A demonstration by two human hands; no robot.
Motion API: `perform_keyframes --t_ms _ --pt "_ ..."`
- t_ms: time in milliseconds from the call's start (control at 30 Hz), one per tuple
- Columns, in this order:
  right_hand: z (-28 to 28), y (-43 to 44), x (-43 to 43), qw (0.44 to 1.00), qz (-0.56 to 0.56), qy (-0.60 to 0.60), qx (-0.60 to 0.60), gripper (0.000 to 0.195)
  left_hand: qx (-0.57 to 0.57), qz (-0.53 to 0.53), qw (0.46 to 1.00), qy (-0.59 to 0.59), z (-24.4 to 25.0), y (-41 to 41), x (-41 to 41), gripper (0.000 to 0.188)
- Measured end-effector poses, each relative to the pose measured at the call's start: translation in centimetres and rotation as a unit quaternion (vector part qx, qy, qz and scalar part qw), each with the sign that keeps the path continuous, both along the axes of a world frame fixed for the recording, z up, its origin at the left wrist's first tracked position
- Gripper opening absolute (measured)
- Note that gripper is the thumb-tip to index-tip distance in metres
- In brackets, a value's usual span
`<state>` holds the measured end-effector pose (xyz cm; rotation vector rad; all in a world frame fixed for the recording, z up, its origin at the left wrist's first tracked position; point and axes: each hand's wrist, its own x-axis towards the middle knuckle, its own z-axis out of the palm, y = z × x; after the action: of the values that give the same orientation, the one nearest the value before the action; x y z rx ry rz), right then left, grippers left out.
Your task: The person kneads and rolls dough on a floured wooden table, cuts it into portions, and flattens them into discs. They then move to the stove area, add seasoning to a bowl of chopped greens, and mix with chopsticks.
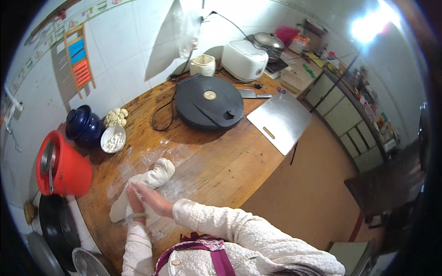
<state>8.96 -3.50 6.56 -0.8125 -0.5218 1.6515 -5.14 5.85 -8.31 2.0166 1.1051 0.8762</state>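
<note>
A long, thick roll of pale dough [160,175] lies slantwise on the floured wooden table [214,162], with a rounded, folded far end and a flatter near end. Over its middle, my left hand [135,199] and my right hand [154,200] meet at the fingers. The right hand comes in from the right and the left from below, a pale bracelet [139,215] on its wrist. The fingers are blurred and overlap, so their grip on the dough cannot be made out. White flour [167,150] is dusted around the dough.
A white bowl of flour [113,139], cauliflower [116,117], a dark blue lidded jar [84,126] and a red bucket [77,176] stand left. Beyond are a black electric griddle [207,107], a cleaver [249,94], a cutting board [281,120] and a white rice cooker [243,58].
</note>
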Motion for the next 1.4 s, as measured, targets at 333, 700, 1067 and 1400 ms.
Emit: perform_keyframes --t_ms 333,700,1067,1400 --pt "-5.1 -7.1 16.9 0.788 0.094 -0.603 0.081 0.04 -0.435 0.072 0.805 -0.397 9.9 -8.2 5.2 0.065" --pt "-8.5 -12.9 62.7 0.505 -0.073 -0.848 -0.141 0.023 -0.5 0.255 0.813 -0.156 5.4 -15.0 6.7 0.066" --pt "-11.5 -4.6 75.3 0.328 0.019 -0.928 -0.177 0.018 -0.501 0.296 0.8 -0.149 8.7 -17.1 18.9 0.037" --pt "-10.1 -7.3 78.0 0.324 0.088 -0.935 -0.11 0.024 -0.515 0.261 0.799 -0.168 7.0 -15.9 22.2 0.032"
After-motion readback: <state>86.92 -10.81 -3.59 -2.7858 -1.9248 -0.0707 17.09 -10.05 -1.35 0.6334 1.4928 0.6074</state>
